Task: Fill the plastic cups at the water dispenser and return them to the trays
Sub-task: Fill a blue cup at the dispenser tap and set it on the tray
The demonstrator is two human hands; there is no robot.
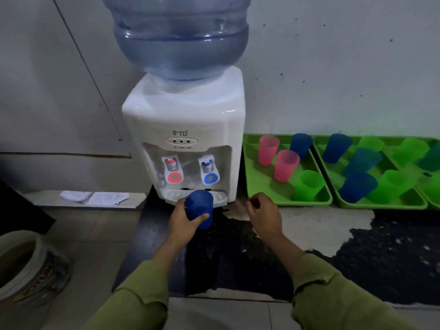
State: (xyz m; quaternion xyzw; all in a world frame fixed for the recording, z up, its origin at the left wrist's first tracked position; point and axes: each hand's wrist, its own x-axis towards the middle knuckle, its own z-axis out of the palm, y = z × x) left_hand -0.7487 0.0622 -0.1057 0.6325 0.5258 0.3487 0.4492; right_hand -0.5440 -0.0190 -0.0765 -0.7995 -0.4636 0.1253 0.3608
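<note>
the left hand (184, 221) is gripping a blue cup (200, 206) low in the centre of the frame, fingers and thumb wrapping round its lower half, and the cup's wider end is pointing up toward the white water dispenser (185, 115). the cup is hanging just in front of the drip tray (172, 195), below the two taps, nearer the blue tap (209, 171) on the right than the red tap (173, 171) on the left, touching neither. whether any water is sitting in it, one cannot tell. the right hand (264, 216) is hovering just right of the dispenser's base, fingers loosely curling, holding nothing, apart from the cup. olive green sleeves (133, 298) are showing on both arms along the bottom of the frame. the big blue-tinted bottle (181, 36) is sitting upside down on the dispenser, filling the top centre. at middle right a green tray (259, 186) is lying just beside the dispenser, carrying two pink cups (268, 150), a darker blue one (301, 144) at the back and a green cup (308, 185) at the front. a second green tray (381, 207) is lying right beside it, holding three blue cups (357, 186) and several green ones (390, 186). a bucket (31, 267) is standing at lower left, and papers (95, 198) are lying left of the dispenser.
</note>
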